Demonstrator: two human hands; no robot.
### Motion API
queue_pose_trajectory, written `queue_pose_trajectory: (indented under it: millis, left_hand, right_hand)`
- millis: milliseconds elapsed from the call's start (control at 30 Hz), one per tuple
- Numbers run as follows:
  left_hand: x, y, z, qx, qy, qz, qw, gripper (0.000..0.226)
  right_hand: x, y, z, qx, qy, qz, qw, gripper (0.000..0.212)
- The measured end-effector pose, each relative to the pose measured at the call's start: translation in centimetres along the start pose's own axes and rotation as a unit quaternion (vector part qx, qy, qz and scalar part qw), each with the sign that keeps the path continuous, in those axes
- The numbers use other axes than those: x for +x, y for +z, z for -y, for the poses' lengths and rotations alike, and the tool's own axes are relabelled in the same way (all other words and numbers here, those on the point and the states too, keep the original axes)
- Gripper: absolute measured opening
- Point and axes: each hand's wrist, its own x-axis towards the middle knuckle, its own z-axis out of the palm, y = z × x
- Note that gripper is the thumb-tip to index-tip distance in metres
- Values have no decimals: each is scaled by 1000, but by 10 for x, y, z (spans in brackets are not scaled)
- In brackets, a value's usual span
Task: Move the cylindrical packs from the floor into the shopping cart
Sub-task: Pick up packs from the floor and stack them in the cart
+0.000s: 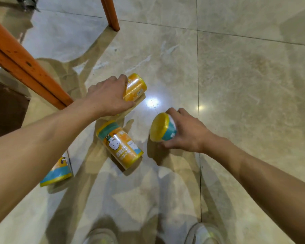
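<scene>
Left hand (109, 97) grips a seemingly floor-lying pack (135, 87); right hand (187, 132) grips a left-facing pack (163, 127).

the pack (120, 144) lying between the two hands carries printed characters and a cartoon figure, too blurred to read. no other text is legible.

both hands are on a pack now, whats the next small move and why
Probably lift both off the floor together. The left hand already wraps the far pack, and the right hand grips the pack with its yellow end showing. Two more packs lie loose for later.
</scene>
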Motion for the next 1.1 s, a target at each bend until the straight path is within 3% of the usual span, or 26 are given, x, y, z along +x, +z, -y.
queue_pose_trajectory:
  millis: [133, 233, 367, 467, 567, 767, 900, 1100]
  left_hand:
    - [11, 14, -15, -11, -50, -4, 999, 95]
    - [18, 23, -24, -34, -87, -17, 995, 106]
    - [26, 28, -22, -39, -125, -67, 989, 87]
    - [25, 26, -21, -82, -115, -73, 987, 79]
    - [17, 11, -25, -202, -94, -80, 972, 75]
    - [-28, -49, -59, -480, -84, -85, 869, 53]
    - [-96, -120, -93, -530, -61, -48, 845, 63]
    - [-225, -294, -156, -541, -40, -50, 838, 39]
  right_hand:
    - [-11, -2, -14, 297, 85, -95, 947, 66]
    - [-16, -5, -23, 402, 101, -118, 902, 73]
    - [-25, -7, -27, 511, 102, -143, 842, 65]
    - [-26, -5, -33, 544, 108, -143, 819, 65]
    - [-23, -9, -34, 560, 107, -160, 806, 62]
    - [-40, -45, -5, 581, 107, -189, 784, 72]
    - [-97, -112, 48, 617, 107, -187, 757, 46]
    - [-219, -262, 151, 622, 123, -170, 754, 43]
